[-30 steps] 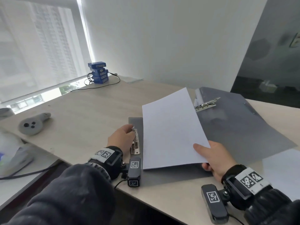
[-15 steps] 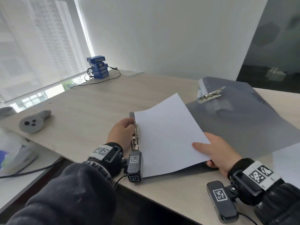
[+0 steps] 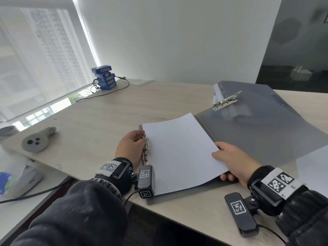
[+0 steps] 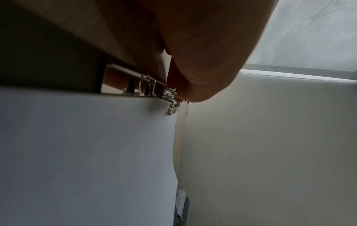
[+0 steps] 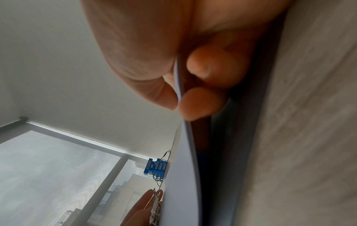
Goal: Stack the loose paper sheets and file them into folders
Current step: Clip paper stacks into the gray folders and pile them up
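Observation:
A white paper sheet (image 3: 179,153) lies slanted over the left half of an open grey folder (image 3: 257,135) on the wooden table. Its left edge reaches the metal clip (image 3: 146,150) on the folder's left side. My left hand (image 3: 141,138) grips the lever of that clip (image 4: 166,90) with curled fingers. My right hand (image 3: 220,162) pinches the sheet's right edge (image 5: 180,85), thumb on top and fingers (image 5: 201,104) beneath, holding that side lifted off the folder. Another loose white sheet (image 3: 316,167) lies at the far right.
A second metal clip (image 3: 226,102) sits at the back of the grey folder surface. A grey controller (image 3: 38,142) lies on the left. Stacked blue boxes (image 3: 104,79) with a cable stand by the window. The table's front edge runs just below my wrists.
My right hand has carried the sheet left and down, so its left edge now meets the clip. My left hand stays on the clip lever.

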`<action>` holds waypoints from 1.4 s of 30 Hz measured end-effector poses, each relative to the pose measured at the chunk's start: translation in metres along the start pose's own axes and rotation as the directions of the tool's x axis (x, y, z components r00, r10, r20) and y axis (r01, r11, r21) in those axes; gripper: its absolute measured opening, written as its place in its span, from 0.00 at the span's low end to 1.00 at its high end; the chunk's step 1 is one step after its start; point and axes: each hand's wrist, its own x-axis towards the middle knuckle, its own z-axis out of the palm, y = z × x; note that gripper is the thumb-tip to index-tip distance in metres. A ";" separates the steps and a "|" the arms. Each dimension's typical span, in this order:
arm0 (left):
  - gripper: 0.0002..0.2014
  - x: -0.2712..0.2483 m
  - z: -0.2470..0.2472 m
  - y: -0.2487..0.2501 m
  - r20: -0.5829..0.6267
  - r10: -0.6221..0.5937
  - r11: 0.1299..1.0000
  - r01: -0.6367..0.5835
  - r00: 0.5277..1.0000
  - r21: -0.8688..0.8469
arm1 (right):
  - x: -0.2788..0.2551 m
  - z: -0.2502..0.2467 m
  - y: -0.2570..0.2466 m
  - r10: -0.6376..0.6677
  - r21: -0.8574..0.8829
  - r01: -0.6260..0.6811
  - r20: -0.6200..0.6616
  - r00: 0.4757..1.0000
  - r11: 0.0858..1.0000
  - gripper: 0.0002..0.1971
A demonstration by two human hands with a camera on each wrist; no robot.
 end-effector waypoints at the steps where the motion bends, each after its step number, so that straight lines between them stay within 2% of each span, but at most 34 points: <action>1: 0.17 0.001 0.000 -0.001 -0.003 0.008 1.000 -0.008 1.000 0.013 | 0.001 0.000 0.000 0.004 -0.003 -0.004 0.000 1.000 1.000 0.14; 8: 0.17 0.003 0.000 -0.002 -0.030 0.026 0.999 -0.024 0.999 0.039 | 0.006 -0.005 0.006 0.039 0.017 -0.039 0.018 0.999 0.999 0.17; 15: 0.17 0.001 0.000 -0.001 -0.036 0.057 0.997 -0.055 0.998 0.049 | 0.005 -0.005 0.007 0.048 0.027 -0.049 0.024 0.999 0.998 0.16; 25: 0.17 0.001 0.001 -0.001 -0.056 0.065 0.997 -0.062 0.996 0.044 | 0.000 -0.007 0.003 -0.008 0.058 0.004 0.057 0.998 0.998 0.28; 31: 0.18 0.000 0.002 0.001 -0.053 0.040 0.999 -0.039 0.998 0.036 | 0.000 -0.006 0.002 0.009 0.086 -0.011 0.022 1.000 0.996 0.26; 37: 0.18 0.001 0.001 0.000 -0.035 0.048 0.997 -0.045 0.998 0.069 | -0.001 -0.006 0.000 -0.003 0.069 0.000 0.050 0.999 0.998 0.27; 42: 0.19 0.000 -0.001 0.002 -0.035 0.033 0.999 -0.032 0.999 0.039 | -0.001 -0.004 0.000 0.005 0.063 -0.007 0.030 1.000 0.998 0.24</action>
